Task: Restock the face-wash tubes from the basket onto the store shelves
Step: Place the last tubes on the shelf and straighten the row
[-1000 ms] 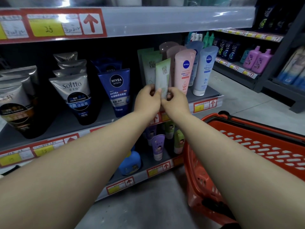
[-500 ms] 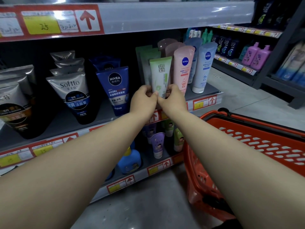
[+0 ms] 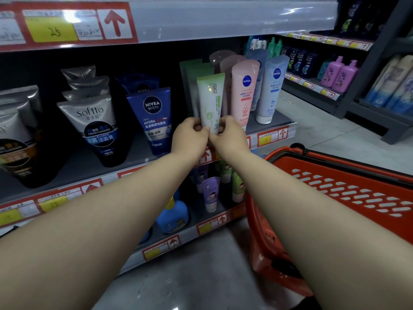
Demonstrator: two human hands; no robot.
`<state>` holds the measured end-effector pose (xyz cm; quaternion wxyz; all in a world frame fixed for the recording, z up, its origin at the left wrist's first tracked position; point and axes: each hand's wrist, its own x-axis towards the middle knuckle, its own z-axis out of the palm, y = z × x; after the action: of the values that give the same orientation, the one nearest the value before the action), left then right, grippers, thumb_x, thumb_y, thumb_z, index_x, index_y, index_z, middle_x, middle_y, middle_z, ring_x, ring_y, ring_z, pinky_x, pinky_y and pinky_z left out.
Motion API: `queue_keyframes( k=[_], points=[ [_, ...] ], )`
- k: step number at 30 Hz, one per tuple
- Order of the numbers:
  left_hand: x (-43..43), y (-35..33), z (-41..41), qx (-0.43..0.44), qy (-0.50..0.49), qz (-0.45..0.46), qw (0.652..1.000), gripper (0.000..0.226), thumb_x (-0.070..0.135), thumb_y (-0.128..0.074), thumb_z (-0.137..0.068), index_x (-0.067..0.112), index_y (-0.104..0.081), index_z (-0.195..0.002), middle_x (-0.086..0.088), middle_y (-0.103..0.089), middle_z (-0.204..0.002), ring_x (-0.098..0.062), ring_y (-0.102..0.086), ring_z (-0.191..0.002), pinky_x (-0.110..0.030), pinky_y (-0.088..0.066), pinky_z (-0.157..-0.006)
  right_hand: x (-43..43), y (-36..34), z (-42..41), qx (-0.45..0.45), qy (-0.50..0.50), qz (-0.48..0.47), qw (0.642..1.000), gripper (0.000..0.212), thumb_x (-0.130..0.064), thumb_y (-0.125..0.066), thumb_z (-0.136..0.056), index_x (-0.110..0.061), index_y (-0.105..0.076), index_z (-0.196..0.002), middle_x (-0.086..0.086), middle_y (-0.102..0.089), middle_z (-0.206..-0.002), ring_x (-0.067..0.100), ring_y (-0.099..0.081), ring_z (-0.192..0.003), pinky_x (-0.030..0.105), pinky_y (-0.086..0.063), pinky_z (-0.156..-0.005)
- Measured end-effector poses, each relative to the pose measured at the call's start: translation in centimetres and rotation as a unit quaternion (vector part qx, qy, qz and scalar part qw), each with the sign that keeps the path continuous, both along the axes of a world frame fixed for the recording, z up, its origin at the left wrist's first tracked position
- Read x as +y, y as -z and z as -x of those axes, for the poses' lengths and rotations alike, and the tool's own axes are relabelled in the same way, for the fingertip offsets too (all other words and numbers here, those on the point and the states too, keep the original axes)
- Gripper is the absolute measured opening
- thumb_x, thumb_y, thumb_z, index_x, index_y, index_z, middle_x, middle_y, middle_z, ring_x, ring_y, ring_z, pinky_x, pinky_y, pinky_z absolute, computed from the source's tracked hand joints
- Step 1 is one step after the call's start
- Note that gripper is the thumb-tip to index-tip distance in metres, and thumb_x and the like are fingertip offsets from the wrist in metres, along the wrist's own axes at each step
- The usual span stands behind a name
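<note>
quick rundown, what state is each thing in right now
green tube, upright, label forward, lower end held in both hands
left hand, pinches the tube's left edge
right hand, pinches its right edge
pink tube, standing upright on the shelf
blue tube, standing upright on the shelf
basket, upright on the floor

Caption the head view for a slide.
Left hand and right hand hold a green tube beside a pink tube on the shelf.

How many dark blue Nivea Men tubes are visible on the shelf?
2. The front dark blue Nivea Men tube stands right of the silver Softto tube; the second dark blue tube stands directly behind it, in shadow. More may be hidden further back.
</note>
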<state>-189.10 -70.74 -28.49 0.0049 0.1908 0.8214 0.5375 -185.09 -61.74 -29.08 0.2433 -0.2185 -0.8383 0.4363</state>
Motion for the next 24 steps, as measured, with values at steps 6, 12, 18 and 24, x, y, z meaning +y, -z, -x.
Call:
queue_keyframes(
  k=[6, 12, 18, 24],
  points=[
    [0.2, 0.7, -1.2, 0.072, -0.057, -0.025, 0.995, 0.023, 0.01, -0.057, -0.086, 0.005, -0.054, -0.109, -0.013, -0.055, -0.111, -0.016, -0.056, -0.088, -0.029, -0.049, -0.085, 0.4, -0.7, -0.8, -0.007, -0.003, 0.003, 1.0, 0.048, -0.021, -0.069, -0.084, -0.007, -0.05, -0.125, 0.006, -0.063, -0.117, 0.012, -0.055, -0.095, 0.014, -0.039, -0.077],
    [0.8, -0.5, -3.4, 0.132, 0.01, -0.023, 0.991, 0.019, 0.005, -0.049, -0.09, 0.005, -0.059, -0.107, -0.009, -0.054, -0.111, -0.013, -0.052, -0.092, -0.013, -0.037, -0.081, 1.6, -1.4, -2.1, 0.011, 0.044, 0.011, 0.999, 0.051, -0.023, -0.072, -0.081, -0.01, -0.05, -0.124, 0.007, -0.058, -0.119, 0.017, -0.058, -0.106, 0.027, -0.045, -0.092],
    [3.4, -0.5, -4.8, 0.09, 0.08, -0.001, 0.993, 0.039, 0.011, -0.046, -0.092, 0.011, -0.049, -0.131, -0.006, -0.053, -0.132, -0.016, -0.052, -0.118, -0.02, -0.038, -0.1, 4.6, -1.6, -4.2, 0.033, 0.113, 0.012, 0.993, 0.045, -0.019, -0.068, -0.084, -0.008, -0.051, -0.124, 0.007, -0.059, -0.121, 0.017, -0.057, -0.109, 0.019, -0.039, -0.083],
    [6.2, -0.7, -4.3, 0.051, 0.081, 0.03, 0.995, 0.047, 0.012, -0.048, -0.088, 0.012, -0.045, -0.135, -0.008, -0.053, -0.13, -0.021, -0.054, -0.117, -0.021, -0.041, -0.091, 6.6, -1.4, -2.6, 0.023, 0.103, 0.033, 0.994, 0.051, -0.02, -0.068, -0.084, -0.008, -0.046, -0.128, 0.009, -0.053, -0.127, 0.02, -0.052, -0.116, 0.023, -0.04, -0.087]
  ],
)
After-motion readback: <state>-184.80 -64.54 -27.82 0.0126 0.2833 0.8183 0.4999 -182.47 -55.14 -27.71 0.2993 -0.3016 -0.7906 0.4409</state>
